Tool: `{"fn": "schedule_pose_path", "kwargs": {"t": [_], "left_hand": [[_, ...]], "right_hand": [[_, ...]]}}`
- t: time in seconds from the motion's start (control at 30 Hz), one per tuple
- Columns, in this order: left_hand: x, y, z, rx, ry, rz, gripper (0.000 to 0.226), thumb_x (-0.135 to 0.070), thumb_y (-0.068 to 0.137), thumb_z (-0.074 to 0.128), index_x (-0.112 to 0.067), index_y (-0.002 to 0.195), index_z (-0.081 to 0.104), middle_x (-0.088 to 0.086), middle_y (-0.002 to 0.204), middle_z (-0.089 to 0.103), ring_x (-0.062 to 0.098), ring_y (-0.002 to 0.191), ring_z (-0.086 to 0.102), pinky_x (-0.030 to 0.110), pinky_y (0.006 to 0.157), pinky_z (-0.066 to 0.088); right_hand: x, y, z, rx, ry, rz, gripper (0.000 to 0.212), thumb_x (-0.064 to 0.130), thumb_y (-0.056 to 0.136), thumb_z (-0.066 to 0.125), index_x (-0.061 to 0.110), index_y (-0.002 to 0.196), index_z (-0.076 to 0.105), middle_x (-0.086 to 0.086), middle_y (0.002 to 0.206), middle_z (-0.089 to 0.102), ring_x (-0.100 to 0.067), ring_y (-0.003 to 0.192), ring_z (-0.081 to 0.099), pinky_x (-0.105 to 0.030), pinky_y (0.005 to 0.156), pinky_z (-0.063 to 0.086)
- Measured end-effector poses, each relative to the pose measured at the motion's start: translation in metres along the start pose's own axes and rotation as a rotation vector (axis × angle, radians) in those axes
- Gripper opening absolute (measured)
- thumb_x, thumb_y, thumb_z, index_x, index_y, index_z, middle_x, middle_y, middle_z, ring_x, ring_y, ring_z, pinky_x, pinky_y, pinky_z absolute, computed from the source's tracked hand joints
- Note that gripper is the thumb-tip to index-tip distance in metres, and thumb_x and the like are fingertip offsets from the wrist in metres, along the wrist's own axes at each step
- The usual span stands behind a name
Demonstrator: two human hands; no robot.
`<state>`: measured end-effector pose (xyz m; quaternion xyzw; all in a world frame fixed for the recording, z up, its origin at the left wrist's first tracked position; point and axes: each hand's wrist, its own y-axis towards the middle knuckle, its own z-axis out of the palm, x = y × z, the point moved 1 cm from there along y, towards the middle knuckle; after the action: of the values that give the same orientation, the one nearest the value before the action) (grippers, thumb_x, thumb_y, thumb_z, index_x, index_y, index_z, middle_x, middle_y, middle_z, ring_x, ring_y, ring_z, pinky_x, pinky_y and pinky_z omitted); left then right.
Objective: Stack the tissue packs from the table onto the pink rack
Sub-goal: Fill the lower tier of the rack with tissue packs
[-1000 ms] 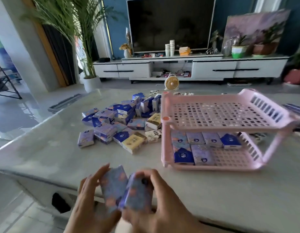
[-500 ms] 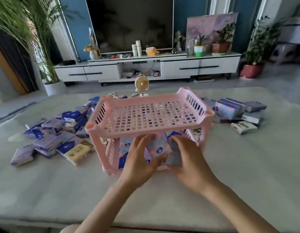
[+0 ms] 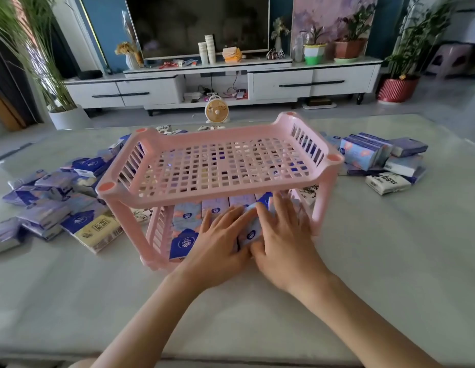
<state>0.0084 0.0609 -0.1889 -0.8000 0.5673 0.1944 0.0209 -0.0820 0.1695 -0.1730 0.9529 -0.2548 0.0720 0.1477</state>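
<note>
Both hands are reaching further into the rack [image 3: 231, 198] than 0.5 s ago. What they were holding up at its front opening is now lying down on the lower shelf [image 3: 159, 229]. The left hand [image 3: 217, 243] is pressing down flat, fingers straight and slightly spread. The right hand [image 3: 284, 235] is lying just beside it, fingers likewise straight, and neither is curling round anything. Between them 1 pale pack [image 3: 251, 232] is showing, touching both hands, at the shelf's front edge towards its right end. Left of the left hand a dark blue pack [image 3: 183, 243] is lying at the shelf's front left corner, and lilac packs [image 3: 217, 205] are sitting in a row along its back edge. The rack is standing mid-table [image 3: 390, 261]. A loose pile [image 3: 58, 208] is spreading towards the table's left edge, and a smaller pile [image 3: 377, 158] is lying near its far right corner.
</note>
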Motion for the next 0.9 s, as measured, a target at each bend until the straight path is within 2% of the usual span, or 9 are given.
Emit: {"fn": "schedule_pose_path", "kwargs": {"t": [0.1, 0.17, 0.3, 0.4, 0.57, 0.63, 0.73, 0.8, 0.9], "left_hand": [[0.0, 0.001, 0.003, 0.01, 0.07, 0.017, 0.072, -0.057, 0.074, 0.009, -0.041, 0.144, 0.007, -0.01, 0.155, 0.013, 0.01, 0.143, 0.006, 0.047, 0.115, -0.002], [-0.002, 0.002, 0.005, 0.023, 0.066, 0.019, 0.069, -0.056, 0.075, 0.007, -0.044, 0.142, 0.001, -0.014, 0.155, 0.006, 0.007, 0.143, 0.001, 0.049, 0.115, -0.005], [-0.002, 0.002, 0.005, 0.02, 0.056, 0.016, 0.07, -0.056, 0.075, 0.007, -0.043, 0.143, 0.008, -0.014, 0.155, 0.008, 0.004, 0.142, 0.004, 0.051, 0.114, -0.007], [-0.003, 0.0, 0.005, 0.018, 0.101, 0.008, 0.074, -0.055, 0.073, 0.003, -0.039, 0.143, 0.024, -0.013, 0.155, 0.012, 0.006, 0.143, 0.003, 0.052, 0.113, -0.01], [-0.006, -0.001, 0.006, 0.03, 0.147, 0.011, 0.076, -0.056, 0.074, -0.004, -0.037, 0.144, 0.02, -0.007, 0.156, 0.007, 0.009, 0.143, -0.002, 0.052, 0.112, -0.01], [-0.006, 0.0, 0.006, 0.019, 0.16, 0.005, 0.075, -0.055, 0.076, -0.004, -0.035, 0.144, 0.02, -0.005, 0.156, 0.008, 0.011, 0.143, -0.002, 0.051, 0.111, -0.01], [-0.007, 0.0, 0.007, 0.02, 0.175, -0.002, 0.076, -0.054, 0.075, -0.005, -0.034, 0.143, 0.021, -0.004, 0.156, 0.008, 0.012, 0.143, -0.002, 0.052, 0.111, -0.01], [-0.007, 0.0, 0.006, 0.022, 0.186, -0.002, 0.078, -0.056, 0.074, -0.008, -0.035, 0.143, 0.02, -0.004, 0.156, 0.008, 0.012, 0.144, -0.002, 0.052, 0.111, -0.01], [-0.005, 0.001, 0.007, 0.023, 0.202, 0.003, 0.079, -0.056, 0.073, -0.008, -0.033, 0.145, 0.017, -0.004, 0.157, 0.006, 0.013, 0.144, -0.002, 0.053, 0.11, -0.011]], "right_hand": [[0.002, 0.008, 0.003, 0.109, 0.026, 0.051, 0.071, 0.034, 0.083, 0.03, 0.019, 0.148, 0.003, -0.011, 0.155, -0.007, -0.028, 0.142, -0.015, -0.05, 0.114, -0.006], [0.003, 0.012, 0.002, 0.134, 0.067, 0.087, 0.072, 0.028, 0.086, 0.035, 0.016, 0.148, 0.001, -0.008, 0.156, -0.003, -0.024, 0.143, -0.012, -0.048, 0.115, -0.005], [0.005, 0.01, 0.001, 0.041, 0.056, 0.055, 0.071, 0.029, 0.068, 0.025, 0.015, 0.138, 0.031, -0.002, 0.143, 0.029, -0.02, 0.141, 0.01, -0.046, 0.115, 0.008], [0.004, 0.007, 0.0, -0.037, 0.005, -0.006, 0.061, 0.029, 0.07, 0.022, 0.011, 0.123, 0.046, -0.004, 0.13, 0.045, -0.023, 0.131, 0.032, -0.046, 0.107, 0.026], [0.001, 0.006, 0.008, -0.073, -0.054, -0.017, 0.06, 0.029, 0.074, 0.023, 0.001, 0.113, 0.059, -0.015, 0.119, 0.06, -0.031, 0.116, 0.055, -0.051, 0.089, 0.049], [0.0, 0.005, 0.012, -0.114, -0.048, 0.022, 0.056, 0.025, 0.076, 0.027, 0.001, 0.113, 0.061, -0.02, 0.12, 0.059, -0.036, 0.115, 0.056, -0.053, 0.088, 0.048], [-0.001, 0.003, 0.015, -0.198, -0.04, 0.116, 0.041, 0.014, 0.082, 0.043, 0.009, 0.118, 0.059, -0.032, 0.134, 0.04, -0.047, 0.127, 0.039, -0.053, 0.101, 0.036], [0.001, 0.009, 0.01, -0.112, -0.054, 0.199, 0.04, 0.012, 0.086, 0.048, 0.015, 0.126, 0.049, -0.026, 0.142, 0.029, -0.041, 0.132, 0.028, -0.045, 0.106, 0.031], [0.003, 0.019, 0.003, -0.121, -0.004, 0.235, 0.036, 0.012, 0.083, 0.051, 0.014, 0.118, 0.05, -0.015, 0.126, 0.046, -0.034, 0.119, 0.043, -0.039, 0.093, 0.038]]}}
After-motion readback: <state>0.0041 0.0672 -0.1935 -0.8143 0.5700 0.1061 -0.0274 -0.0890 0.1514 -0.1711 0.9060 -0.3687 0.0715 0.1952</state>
